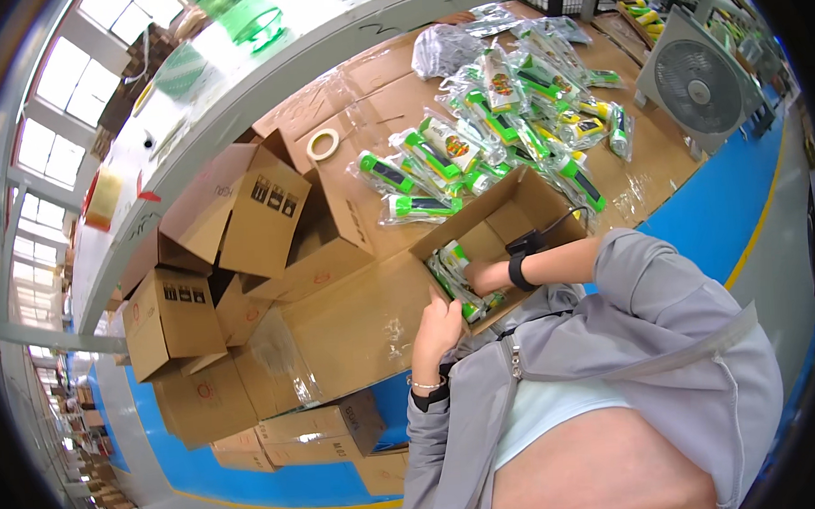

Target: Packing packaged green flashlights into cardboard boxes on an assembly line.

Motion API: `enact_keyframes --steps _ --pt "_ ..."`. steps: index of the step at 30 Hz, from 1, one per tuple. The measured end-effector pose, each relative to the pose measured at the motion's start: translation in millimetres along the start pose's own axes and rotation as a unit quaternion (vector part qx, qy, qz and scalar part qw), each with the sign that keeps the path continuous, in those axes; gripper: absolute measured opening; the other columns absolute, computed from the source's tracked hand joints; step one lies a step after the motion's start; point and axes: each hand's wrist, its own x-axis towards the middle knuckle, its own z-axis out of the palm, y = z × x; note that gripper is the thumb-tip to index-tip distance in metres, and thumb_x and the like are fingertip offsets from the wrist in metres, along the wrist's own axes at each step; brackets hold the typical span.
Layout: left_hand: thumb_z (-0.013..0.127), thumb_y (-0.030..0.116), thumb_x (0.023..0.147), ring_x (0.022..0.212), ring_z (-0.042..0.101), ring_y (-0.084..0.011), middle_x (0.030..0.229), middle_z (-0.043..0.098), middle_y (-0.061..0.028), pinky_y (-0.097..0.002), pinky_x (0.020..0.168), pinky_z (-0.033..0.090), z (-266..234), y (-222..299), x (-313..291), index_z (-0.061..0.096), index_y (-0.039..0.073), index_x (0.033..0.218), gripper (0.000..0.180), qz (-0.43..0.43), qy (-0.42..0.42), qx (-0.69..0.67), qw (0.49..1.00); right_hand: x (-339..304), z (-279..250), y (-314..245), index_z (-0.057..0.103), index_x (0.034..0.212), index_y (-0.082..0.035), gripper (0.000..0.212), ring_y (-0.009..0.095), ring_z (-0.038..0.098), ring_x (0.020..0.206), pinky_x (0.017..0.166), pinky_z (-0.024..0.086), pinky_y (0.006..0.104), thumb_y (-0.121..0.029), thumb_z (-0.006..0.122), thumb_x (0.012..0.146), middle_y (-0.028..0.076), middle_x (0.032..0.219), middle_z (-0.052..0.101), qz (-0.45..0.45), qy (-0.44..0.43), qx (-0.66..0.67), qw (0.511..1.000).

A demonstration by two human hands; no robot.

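Gripping the box rim, left hand; right hand seemingly clasps a packet inside.

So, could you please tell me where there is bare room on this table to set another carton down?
The widest bare patch is the flat cardboard sheet between the open carton and the stacked empty boxes. A smaller strip lies around the tape roll. Beyond the carton, the wrapped green packets crowd the table up to the fan.

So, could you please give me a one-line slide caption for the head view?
Right hand inside an open cardboard box of green wrapped packs, left hand steadying its edge.
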Motion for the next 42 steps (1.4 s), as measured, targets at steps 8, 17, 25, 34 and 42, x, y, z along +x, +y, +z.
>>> enact_keyframes --steps 8,17,25,34,42 --pt "0.055 0.024 0.09 0.087 0.059 -0.0474 0.088 0.059 -0.0331 -0.0479 0.073 0.046 -22.6 -37.3 -26.2 0.054 -0.009 0.095 0.033 -0.014 0.16 -0.009 0.987 -118.9 -87.6 6.5 0.062 0.107 0.005 0.051 0.023 0.063 0.089 0.08 0.05 0.0354 -0.04 0.065 0.084 0.016 0.096 0.068 -0.188 0.064 0.391 0.899" --pt "0.05 0.017 0.094 0.083 0.059 -0.0287 0.093 0.063 -0.0207 -0.0393 0.076 0.045 -86.7 -62.6 -93.3 0.054 -0.006 0.099 0.024 -0.092 0.226 0.023 0.969 -135.0 -59.8 149.0 0.055 0.117 -0.002 0.038 0.026 0.065 0.09 0.076 0.053 0.0354 -0.021 0.061 0.085 0.017 0.1 0.063 0.105 0.539 0.573 0.608" --pt "0.05 0.017 0.093 0.09 0.061 -0.0356 0.098 0.064 -0.0231 -0.0415 0.079 0.045 -86.4 -62.4 -101.3 0.056 -0.006 0.1 0.024 -0.121 0.28 0.032 0.952 -94.4 80.9 130.0 0.03 0.143 -0.01 0.084 0.039 0.039 0.12 0.103 0.028 0.0512 -0.036 0.066 0.072 0.022 0.129 0.042 0.339 0.492 0.124 0.793" --pt "0.052 0.019 0.091 0.086 0.059 -0.046 0.088 0.062 -0.0281 -0.0479 0.073 0.045 -84.3 -58.9 -86.2 0.055 -0.006 0.094 0.026 -0.128 0.273 0.1 0.948 -83.3 38.7 130.6 0.045 0.127 -0.003 0.07 0.035 0.042 0.115 0.093 0.038 0.0464 -0.025 0.069 0.065 0.017 0.124 0.044 0.427 0.385 0.22 0.788" --pt "0.052 0.018 0.09 0.083 0.057 -0.0478 0.085 0.061 -0.0292 -0.0492 0.071 0.044 -72.4 -42.8 -74.0 0.054 -0.006 0.089 0.024 -0.1 0.286 0.123 0.945 -120.1 39.5 166.3 0.055 0.111 0.005 0.048 0.032 0.065 0.082 0.076 0.054 0.0459 -0.018 0.049 0.07 0.023 0.098 0.064 -0.078 0.124 0.964 0.224"
